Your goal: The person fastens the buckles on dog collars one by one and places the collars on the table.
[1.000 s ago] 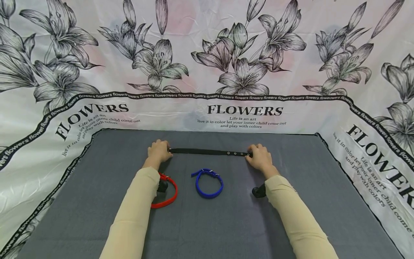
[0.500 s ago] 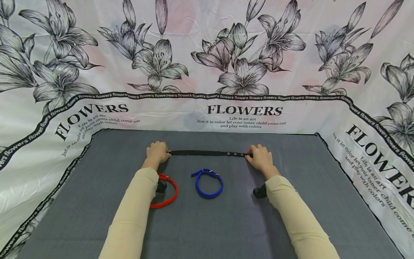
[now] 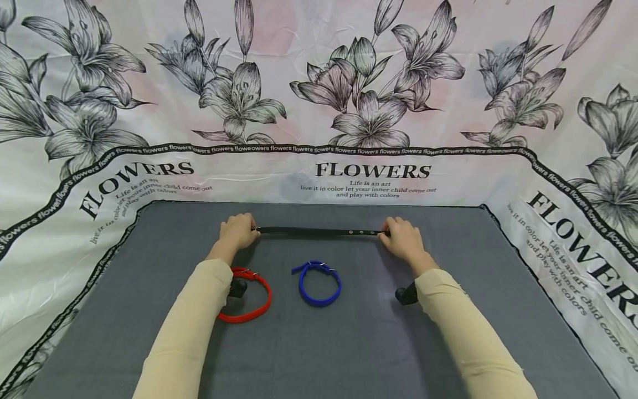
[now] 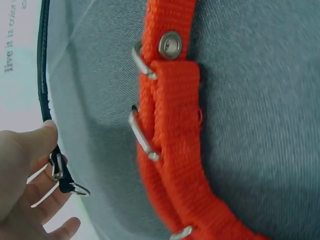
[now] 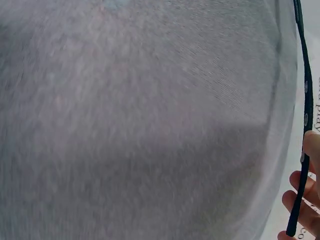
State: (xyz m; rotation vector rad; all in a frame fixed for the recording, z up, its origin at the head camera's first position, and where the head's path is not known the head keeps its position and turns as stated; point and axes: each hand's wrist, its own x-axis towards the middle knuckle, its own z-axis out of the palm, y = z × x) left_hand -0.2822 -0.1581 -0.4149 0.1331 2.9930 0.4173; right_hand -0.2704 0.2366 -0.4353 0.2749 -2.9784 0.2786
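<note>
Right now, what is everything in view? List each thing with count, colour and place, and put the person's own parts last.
black collar: one, black with metal eyelets, unbuckled and stretched straight across the far part of the mat, an end in each hand.
blue collar: one, blue, closed in a loop, mid-mat, nearer than the black one.
red collar: one, red with metal buckle, looped, beside the left forearm and partly under it.
mat: one, grey cloth, covering the work surface.
backdrop: one, white with black flower prints and the word FLOWERS, behind and at both sides.
sleeves: two, cream, on both forearms.
left hand: one, grips the buckle end.
right hand: one, pinches the eyelet end.
</note>
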